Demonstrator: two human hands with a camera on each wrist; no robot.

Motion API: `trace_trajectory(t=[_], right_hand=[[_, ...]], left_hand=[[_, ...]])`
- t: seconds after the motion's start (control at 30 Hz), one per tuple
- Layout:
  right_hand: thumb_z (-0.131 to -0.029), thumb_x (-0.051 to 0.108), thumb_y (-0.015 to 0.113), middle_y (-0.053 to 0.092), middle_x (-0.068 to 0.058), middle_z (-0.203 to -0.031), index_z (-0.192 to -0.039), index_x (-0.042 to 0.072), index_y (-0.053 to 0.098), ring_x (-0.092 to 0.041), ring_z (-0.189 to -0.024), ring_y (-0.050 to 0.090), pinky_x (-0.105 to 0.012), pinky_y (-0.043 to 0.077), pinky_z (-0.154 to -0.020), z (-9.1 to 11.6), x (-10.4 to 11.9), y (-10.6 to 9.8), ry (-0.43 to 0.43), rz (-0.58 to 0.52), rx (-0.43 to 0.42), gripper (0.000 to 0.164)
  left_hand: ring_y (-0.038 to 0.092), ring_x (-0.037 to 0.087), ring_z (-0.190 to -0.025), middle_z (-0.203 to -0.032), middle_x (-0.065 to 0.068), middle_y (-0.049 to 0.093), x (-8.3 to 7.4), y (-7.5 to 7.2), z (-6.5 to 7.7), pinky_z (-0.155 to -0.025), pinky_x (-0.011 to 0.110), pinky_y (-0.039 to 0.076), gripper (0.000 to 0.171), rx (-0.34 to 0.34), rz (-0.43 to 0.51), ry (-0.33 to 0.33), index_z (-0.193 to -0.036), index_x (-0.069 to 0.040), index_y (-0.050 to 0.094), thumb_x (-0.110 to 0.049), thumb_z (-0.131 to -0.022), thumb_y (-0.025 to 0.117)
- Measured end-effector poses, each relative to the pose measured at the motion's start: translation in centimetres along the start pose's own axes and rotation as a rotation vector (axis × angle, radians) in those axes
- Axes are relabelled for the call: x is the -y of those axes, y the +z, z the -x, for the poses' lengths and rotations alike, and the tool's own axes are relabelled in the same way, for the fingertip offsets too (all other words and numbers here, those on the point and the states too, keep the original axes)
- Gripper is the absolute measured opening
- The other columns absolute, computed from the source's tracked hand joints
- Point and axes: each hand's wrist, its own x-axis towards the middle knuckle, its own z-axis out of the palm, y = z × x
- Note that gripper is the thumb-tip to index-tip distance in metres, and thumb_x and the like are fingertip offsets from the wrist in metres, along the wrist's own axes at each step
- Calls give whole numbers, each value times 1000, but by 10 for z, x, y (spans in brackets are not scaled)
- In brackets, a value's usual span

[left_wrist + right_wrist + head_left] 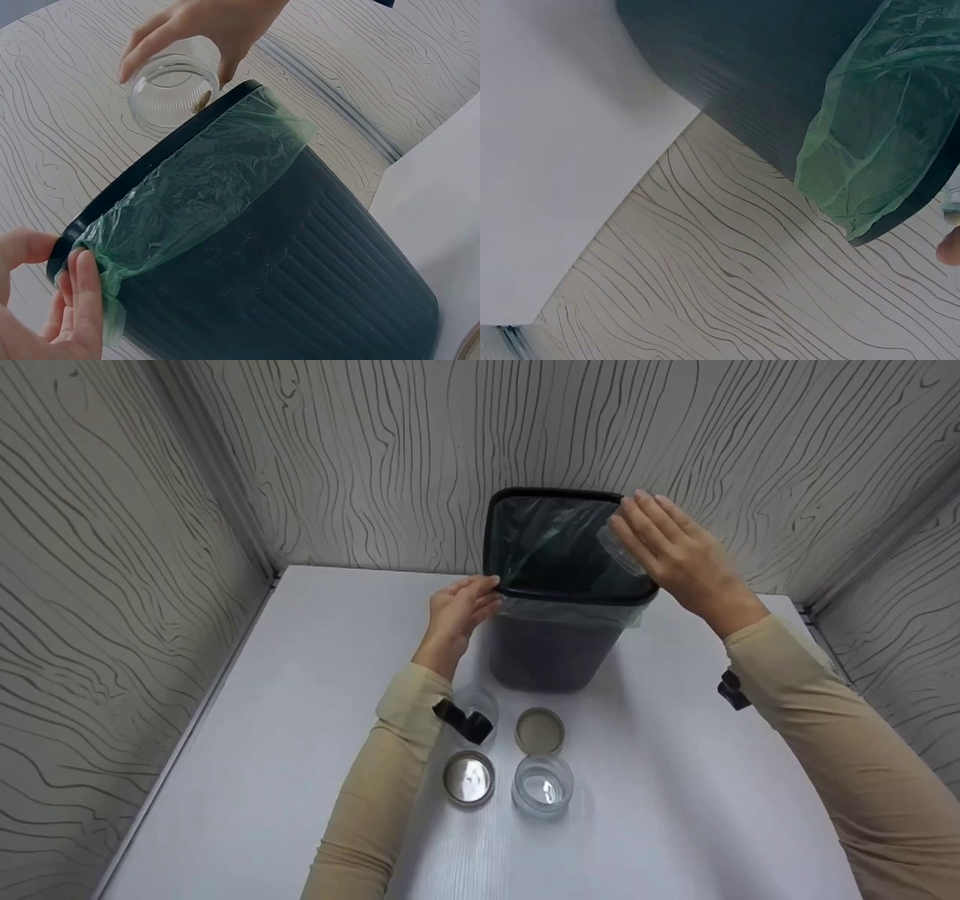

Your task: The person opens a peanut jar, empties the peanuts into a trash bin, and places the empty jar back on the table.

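A dark waste bin (551, 652) with a green plastic liner (202, 187) folded over its rim stands at the back of the table. My left hand (459, 611) pinches the bin's rim and liner at the near left corner. Over the bin's right side, my right hand (679, 555) grips a clear glass jar (169, 94) tipped on its side, mouth towards the opening. Inside that jar, near its mouth, lies a small brown bit (202, 101). In the right wrist view only a fingertip (949, 249) and a sliver of the jar show at the right edge.
In front of the bin are a glass jar (543, 789), two round lids, one tan (540, 731) and one shiny (469, 780), and another clear jar (480, 701) partly hidden by the left wrist camera. Wood-patterned walls (360, 457) enclose the white table (315, 660) at the back and sides.
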Motion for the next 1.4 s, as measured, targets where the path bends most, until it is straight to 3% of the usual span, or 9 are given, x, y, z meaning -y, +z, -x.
trace_trajectory(t=[0.33, 0.63, 0.8, 0.97, 1.17, 1.4], right_hand=[[-87, -11, 53, 56, -20, -135, -135, -1, 50, -32, -127, 54, -37, 41, -115, 3, -2, 1, -61, 53, 1, 49], [-84, -12, 59, 56, -17, -135, -136, 1, 49, -30, -127, 54, -34, 34, -120, 1, -6, -2, -166, 93, 46, 54], [-86, -11, 58, 54, -15, -137, -137, 4, 49, -28, -129, 53, -34, 39, -114, -1, -7, -6, -252, 154, 92, 54], [-82, -12, 62, 55, -15, -136, -134, 4, 52, -27, -128, 53, -34, 44, -110, -2, -6, -8, -312, 162, 114, 56], [-85, -10, 59, 56, -16, -135, -134, 3, 52, -29, -128, 54, -36, 45, -109, -1, -5, -7, -286, 129, 121, 51], [-80, -10, 64, 54, -17, -137, -136, 3, 49, -30, -129, 53, -37, 44, -110, 2, -2, -6, -271, 109, 128, 59]], left_hand=[[65, 9, -73, -87, 5, 64, -1, 2, 1, -67, 16, 58, 15, 9, 11, 1, -101, -1, 62, -6, -88, 66], [66, 8, -73, -87, 4, 64, 0, 2, 2, -68, 15, 58, 25, 10, -10, 6, -111, 2, 62, -7, -89, 66], [66, 7, -73, -88, 3, 65, 1, 1, 3, -69, 15, 58, 28, 16, -30, 17, -114, 3, 61, -8, -89, 66], [66, 7, -72, -88, 4, 65, 0, 2, 3, -68, 15, 58, 31, 15, -17, 13, -118, 4, 59, -7, -89, 66], [66, 7, -73, -90, 4, 65, -1, 1, 3, -68, 14, 58, 33, 14, -10, 6, -119, 4, 59, -8, -89, 66], [65, 8, -72, -89, 4, 64, -1, 0, 3, -68, 15, 58, 31, 18, 11, 5, -117, 5, 59, -7, -89, 65]])
